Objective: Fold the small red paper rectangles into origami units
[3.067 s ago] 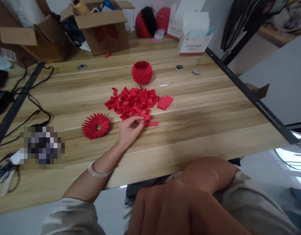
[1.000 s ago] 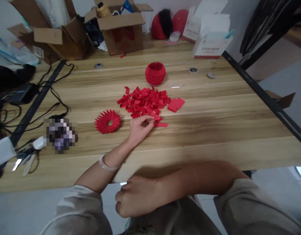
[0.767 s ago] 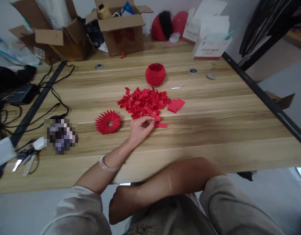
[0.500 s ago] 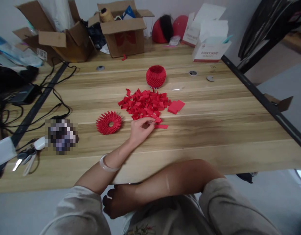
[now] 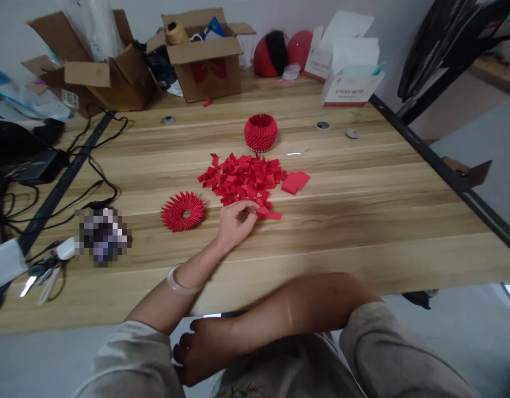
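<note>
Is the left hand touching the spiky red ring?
Apart. The head view shows a strip of wood tabletop between the left hand and the spiky red ring.

Wood-grain table (image 5: 362,221); on it red paper heap (image 5: 243,176); spiky red ring (image 5: 172,213); red bowl (image 5: 261,136); cartons (image 5: 215,76)

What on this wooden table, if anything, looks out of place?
The flat round grey disc lies beside the round grey-rimmed hole, perhaps its cover left off. A small curved red scrap sits by the red-printed brown cardboard box, away from the heap of folded red paper pieces.
</note>
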{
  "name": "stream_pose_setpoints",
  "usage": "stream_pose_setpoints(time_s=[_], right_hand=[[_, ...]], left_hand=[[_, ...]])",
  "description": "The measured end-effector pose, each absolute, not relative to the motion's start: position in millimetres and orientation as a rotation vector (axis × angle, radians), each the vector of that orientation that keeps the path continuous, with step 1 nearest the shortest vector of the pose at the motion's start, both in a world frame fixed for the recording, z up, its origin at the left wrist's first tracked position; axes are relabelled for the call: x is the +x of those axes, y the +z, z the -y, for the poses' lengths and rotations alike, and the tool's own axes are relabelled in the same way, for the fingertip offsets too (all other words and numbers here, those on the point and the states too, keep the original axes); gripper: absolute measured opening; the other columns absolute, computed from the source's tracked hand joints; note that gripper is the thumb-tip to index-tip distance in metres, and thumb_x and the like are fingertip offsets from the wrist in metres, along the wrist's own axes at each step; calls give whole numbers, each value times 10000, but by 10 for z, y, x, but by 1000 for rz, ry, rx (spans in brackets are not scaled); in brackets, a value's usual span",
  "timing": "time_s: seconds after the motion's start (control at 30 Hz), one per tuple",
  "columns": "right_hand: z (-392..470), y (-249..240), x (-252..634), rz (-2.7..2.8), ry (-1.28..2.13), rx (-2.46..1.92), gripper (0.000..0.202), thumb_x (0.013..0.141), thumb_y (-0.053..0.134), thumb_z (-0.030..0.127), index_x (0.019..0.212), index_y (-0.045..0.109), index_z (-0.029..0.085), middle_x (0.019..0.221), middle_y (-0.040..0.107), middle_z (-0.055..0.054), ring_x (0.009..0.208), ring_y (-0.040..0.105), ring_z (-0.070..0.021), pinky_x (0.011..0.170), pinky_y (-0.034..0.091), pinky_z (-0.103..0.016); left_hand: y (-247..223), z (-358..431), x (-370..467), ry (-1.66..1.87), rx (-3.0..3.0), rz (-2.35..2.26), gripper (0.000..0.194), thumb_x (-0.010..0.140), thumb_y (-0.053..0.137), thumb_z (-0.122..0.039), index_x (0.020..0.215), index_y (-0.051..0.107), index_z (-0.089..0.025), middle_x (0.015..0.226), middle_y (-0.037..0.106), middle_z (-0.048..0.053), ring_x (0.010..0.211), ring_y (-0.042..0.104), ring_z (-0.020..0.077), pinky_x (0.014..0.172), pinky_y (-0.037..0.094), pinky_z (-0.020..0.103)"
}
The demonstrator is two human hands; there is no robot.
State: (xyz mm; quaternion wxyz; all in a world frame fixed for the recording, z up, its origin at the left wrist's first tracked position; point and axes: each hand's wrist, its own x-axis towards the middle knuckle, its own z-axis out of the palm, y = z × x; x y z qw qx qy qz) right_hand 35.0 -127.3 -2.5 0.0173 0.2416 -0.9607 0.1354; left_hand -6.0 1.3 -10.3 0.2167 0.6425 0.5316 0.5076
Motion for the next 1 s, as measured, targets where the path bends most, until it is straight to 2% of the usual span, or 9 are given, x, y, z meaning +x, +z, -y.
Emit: stream_pose_setpoints(time_s=[0.13, 0.27, 0.3, 0.4, 0.6, 0.73, 0.83, 0.93, 1.0], right_hand=[[1120, 168, 580, 2921, 435, 629, 255, 814, 483, 172, 659, 659, 273, 702, 700, 66, 605, 629, -101, 473, 425, -217], [694, 181, 977, 2717, 325, 203, 146, 823, 516, 209, 734, 632, 208, 650, 662, 36, 587, 598, -121, 512, 435, -239], [560, 153, 1092, 2673, 306, 63, 151, 851, 491, 214, 796, 630, 196, 684, 670, 17, 615, 601, -118, 559, 445, -237], [169, 30, 1407, 2487, 259, -306, 245, 897, 422, 216, 767, 623, 165, 652, 670, -19, 599, 603, -119, 583, 451, -232], [-287, -100, 1722, 2054, 579, -822, 144, 838, 543, 248, 795, 654, 167, 740, 699, -30, 622, 621, -106, 590, 469, -198], [-280, -18, 1764, 2052, 789, -752, 169, 858, 504, 239, 816, 639, 146, 694, 677, -22, 585, 599, -85, 571, 459, -181], [-107, 55, 1716, 2246, 843, -377, 207, 884, 448, 213, 801, 622, 136, 715, 678, -37, 678, 609, -100, 676, 481, -219], [205, 114, 1554, 2429, 729, 69, 183, 891, 443, 202, 858, 615, 149, 888, 699, -32, 833, 606, -99, 785, 461, -240], [458, 147, 1380, 2584, 590, 204, 171, 884, 454, 216, 877, 620, 177, 1003, 678, -18, 874, 589, -122, 696, 447, -264]], left_hand=[[-62, 2, -50, 1385, 1789, -1437, 51, 722, 603, -174, 707, 644, -147, 649, 655, 31, 563, 560, 111, 551, 448, 221], [-27, 14, -33, 1379, 1789, -1439, 52, 722, 625, -195, 705, 635, -146, 652, 647, 29, 566, 550, 110, 569, 448, 222], [-23, 15, -32, 1371, 1792, -1440, 50, 725, 622, -193, 713, 635, -147, 663, 650, 30, 572, 551, 110, 574, 449, 222], [-25, 12, -38, 1342, 1800, -1433, 52, 734, 610, -190, 742, 642, -150, 700, 663, 34, 595, 559, 114, 588, 451, 224], [-88, -3, -41, 1358, 1660, -1347, 82, 743, 594, -194, 769, 647, -137, 714, 661, 48, 614, 563, 120, 591, 446, 224], [-116, -5, -45, 1340, 1607, -1387, 98, 748, 592, -210, 789, 654, -145, 687, 644, 32, 586, 542, 113, 566, 423, 217], [-118, -9, -55, 1347, 1595, -1441, 97, 750, 593, -214, 787, 657, -151, 669, 629, 20, 575, 527, 108, 558, 410, 213], [-120, -14, -61, 1363, 1578, -1464, 93, 747, 595, -208, 786, 659, -154, 663, 620, 17, 581, 524, 109, 564, 406, 216], [-120, -16, -59, 1363, 1575, -1464, 88, 739, 601, -202, 783, 660, -153, 660, 615, 16, 585, 524, 110, 569, 406, 219]])
